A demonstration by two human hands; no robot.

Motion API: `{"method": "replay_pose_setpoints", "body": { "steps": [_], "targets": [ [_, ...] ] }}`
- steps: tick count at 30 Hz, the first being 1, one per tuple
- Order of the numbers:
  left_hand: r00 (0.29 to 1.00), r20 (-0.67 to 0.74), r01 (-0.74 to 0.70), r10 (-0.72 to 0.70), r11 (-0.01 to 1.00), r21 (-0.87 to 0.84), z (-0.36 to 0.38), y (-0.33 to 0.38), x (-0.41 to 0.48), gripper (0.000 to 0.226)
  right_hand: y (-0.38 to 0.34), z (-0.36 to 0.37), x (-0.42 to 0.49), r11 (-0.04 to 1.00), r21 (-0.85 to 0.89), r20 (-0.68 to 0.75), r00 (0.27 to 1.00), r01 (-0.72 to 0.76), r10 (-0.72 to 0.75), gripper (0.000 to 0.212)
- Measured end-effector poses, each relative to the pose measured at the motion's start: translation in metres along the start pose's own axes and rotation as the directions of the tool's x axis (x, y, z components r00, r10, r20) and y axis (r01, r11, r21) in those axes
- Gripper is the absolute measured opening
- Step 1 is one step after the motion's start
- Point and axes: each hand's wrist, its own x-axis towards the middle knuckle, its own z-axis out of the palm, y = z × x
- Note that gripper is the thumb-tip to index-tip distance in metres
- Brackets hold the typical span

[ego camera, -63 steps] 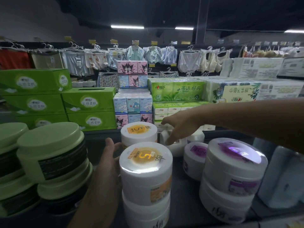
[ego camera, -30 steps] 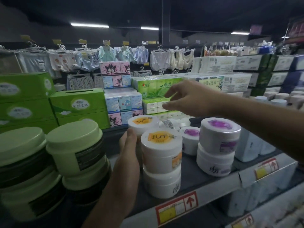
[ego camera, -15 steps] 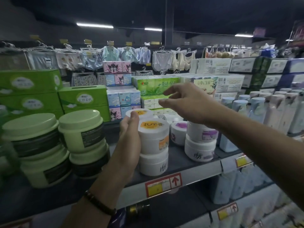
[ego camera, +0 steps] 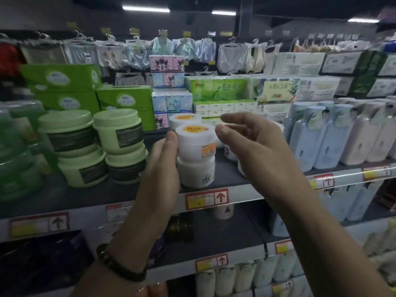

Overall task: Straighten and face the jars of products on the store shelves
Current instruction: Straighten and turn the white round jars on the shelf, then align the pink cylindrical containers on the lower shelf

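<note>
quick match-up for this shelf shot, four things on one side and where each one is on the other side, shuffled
1 left hand
2 right hand
3 green jars
4 pale blue bottles

a right part of the shelf
b against the left side of the white jar stack
c in the air, holding nothing
d left of the white jar stack

Pairs: 1-b, 2-c, 3-d, 4-a

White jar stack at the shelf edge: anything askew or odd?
Mildly. The top white jar has its orange side label turned right, not squarely forward; the print on the lower jar does too. The left hand touches the top jar.
</note>
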Motion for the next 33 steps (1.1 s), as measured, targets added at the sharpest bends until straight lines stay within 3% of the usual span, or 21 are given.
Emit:
{"method": "replay_pose_setpoints", "body": {
  "steps": [7,15,18,22,25,29,33],
  "targets": [
    [0.999,-0.048,0.021,-0.019,0.999,0.042,-0.022,0.003,-0.035,0.032,0.017,0.014,-0.041,0.976,0.196,0.021,0.995,-0.097,0.094,0.025],
    [1.000,-0.022,-0.005,0.005,1.000,0.005,-0.074,-0.018,-0.073,0.033,0.026,0.057,-0.083,0.939,0.304,0.052,0.987,-0.158,0.149,0.019],
    [1.000,-0.019,0.009,-0.009,1.000,0.006,-0.101,-0.026,-0.084,0.028,0.029,0.081,-0.099,0.934,0.318,0.045,0.986,-0.164,0.158,0.020],
    [0.999,0.000,0.034,-0.034,0.999,0.032,-0.138,-0.030,-0.089,0.037,0.030,0.115,-0.116,0.929,0.328,0.058,0.985,-0.171,0.160,0.019],
    [0.998,0.002,0.059,-0.059,0.997,0.045,-0.171,-0.036,-0.091,0.028,0.029,0.142,-0.127,0.922,0.337,0.060,0.982,-0.191,0.182,0.018],
    [0.992,-0.013,0.124,-0.124,0.989,0.075,-0.212,-0.054,-0.092,0.010,0.039,0.184,-0.142,0.912,0.325,0.046,0.967,-0.252,0.251,0.016],
    [0.970,-0.042,0.242,-0.238,0.958,0.155,-0.247,-0.084,-0.088,0.015,0.055,0.226,-0.154,0.884,0.303,0.035,0.931,-0.357,0.364,0.014]
  ]
}}
